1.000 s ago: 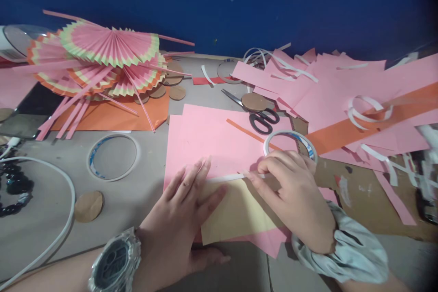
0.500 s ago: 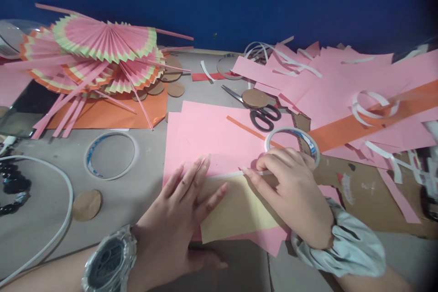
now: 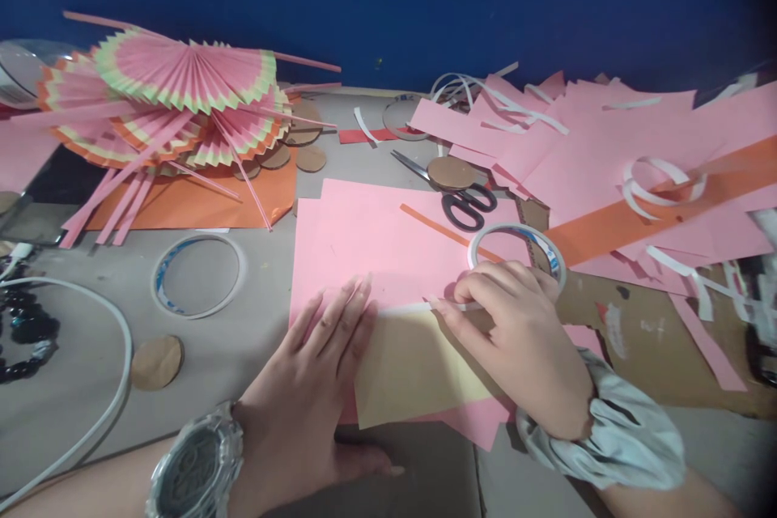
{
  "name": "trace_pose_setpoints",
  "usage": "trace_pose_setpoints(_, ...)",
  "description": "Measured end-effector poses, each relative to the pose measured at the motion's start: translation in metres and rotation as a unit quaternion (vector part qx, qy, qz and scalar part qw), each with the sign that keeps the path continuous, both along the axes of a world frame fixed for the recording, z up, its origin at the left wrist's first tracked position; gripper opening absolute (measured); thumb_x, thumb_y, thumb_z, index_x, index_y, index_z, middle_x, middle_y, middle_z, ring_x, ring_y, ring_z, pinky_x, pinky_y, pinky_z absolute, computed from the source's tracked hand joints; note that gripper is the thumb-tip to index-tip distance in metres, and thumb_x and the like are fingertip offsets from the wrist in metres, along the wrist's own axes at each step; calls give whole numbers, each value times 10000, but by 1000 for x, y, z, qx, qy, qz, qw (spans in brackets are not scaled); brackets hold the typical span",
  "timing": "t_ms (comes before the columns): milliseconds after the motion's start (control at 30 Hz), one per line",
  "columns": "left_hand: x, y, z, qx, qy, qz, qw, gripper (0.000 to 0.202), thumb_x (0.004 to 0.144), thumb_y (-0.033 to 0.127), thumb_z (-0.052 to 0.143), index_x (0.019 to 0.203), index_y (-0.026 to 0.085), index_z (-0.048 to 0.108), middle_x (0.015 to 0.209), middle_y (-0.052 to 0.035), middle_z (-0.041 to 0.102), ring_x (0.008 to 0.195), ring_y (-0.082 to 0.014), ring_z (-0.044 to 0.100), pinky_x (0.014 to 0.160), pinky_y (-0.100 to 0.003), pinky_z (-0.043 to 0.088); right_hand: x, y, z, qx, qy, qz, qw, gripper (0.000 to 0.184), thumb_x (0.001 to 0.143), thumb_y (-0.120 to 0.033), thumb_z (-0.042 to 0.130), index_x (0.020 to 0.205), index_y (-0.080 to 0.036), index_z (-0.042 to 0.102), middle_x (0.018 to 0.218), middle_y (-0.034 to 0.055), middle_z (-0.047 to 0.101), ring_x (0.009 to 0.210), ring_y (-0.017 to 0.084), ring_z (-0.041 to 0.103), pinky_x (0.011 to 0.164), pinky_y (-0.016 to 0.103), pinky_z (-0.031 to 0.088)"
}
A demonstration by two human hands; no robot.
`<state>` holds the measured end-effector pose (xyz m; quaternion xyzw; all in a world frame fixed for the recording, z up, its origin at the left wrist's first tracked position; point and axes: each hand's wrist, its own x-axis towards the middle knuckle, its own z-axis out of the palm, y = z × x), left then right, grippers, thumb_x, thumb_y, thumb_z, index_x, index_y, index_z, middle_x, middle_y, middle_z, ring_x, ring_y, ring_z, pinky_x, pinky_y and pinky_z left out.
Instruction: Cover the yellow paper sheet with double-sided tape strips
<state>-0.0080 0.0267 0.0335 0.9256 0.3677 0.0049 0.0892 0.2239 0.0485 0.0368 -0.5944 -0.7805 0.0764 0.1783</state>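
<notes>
My left hand (image 3: pixel 316 376) lies flat, fingers stretched out, pressing on the left end of a yellow paper strip (image 3: pixel 418 372) that rests on a pink sheet (image 3: pixel 370 247). A narrow white tape strip (image 3: pixel 404 308) runs along the yellow paper's top edge. My right hand (image 3: pixel 515 336) is curled, its fingertips pinching that tape strip where it leads back to a white tape roll (image 3: pixel 522 247) just behind the hand. A watch sits on my left wrist and a grey scrunchie on my right.
Black scissors (image 3: pixel 461 206) lie beyond the pink sheet with a cardboard disc on them. A second tape ring (image 3: pixel 197 275) lies at left. Pleated pink paper fans (image 3: pixel 182 97) are piled far left. Pink and orange sheets (image 3: pixel 607 170) with white backing strips cover the right. A white cable (image 3: pixel 91 340) curves at left.
My left index finger has drawn in beside the other fingers on the yellow paper. My right hand has hardly moved. The view shifted slightly.
</notes>
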Motion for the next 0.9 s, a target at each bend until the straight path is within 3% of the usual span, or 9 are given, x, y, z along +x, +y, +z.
trace_pose_setpoints(167, 0, 1, 1, -1, -6, 4, 1000, 1096, 710, 812, 280, 1416, -23, 204, 1499, -225, 105, 1382, -340, 90, 1100, -423, 59, -1, 0, -1, 3, -4, -1, 1000, 247, 816, -335, 582, 646, -202, 463, 688, -17, 558, 752, 170, 479, 794, 358, 291)
trace_pose_setpoints(400, -2, -1, -1, -6, -1, 4, 1000, 1108, 704, 824, 256, 1430, -8, 160, 1503, -215, 85, 1381, -352, 87, 1101, -441, 46, -1, -1, -1, 8, -8, -1, 1000, 249, 821, -339, 574, 643, -203, 466, 688, -15, 564, 753, 173, 480, 781, 356, 291)
trace_pose_setpoints(900, -1, 1, 0, -6, -7, 4, 1000, 1093, 707, 808, 313, 1412, -22, 224, 1491, -233, 126, 1371, -369, 128, 1092, -451, 64, -3, 2, -1, 7, -16, -4, 1000, 243, 825, -342, 562, 645, -205, 474, 687, -17, 568, 755, 171, 485, 802, 352, 298)
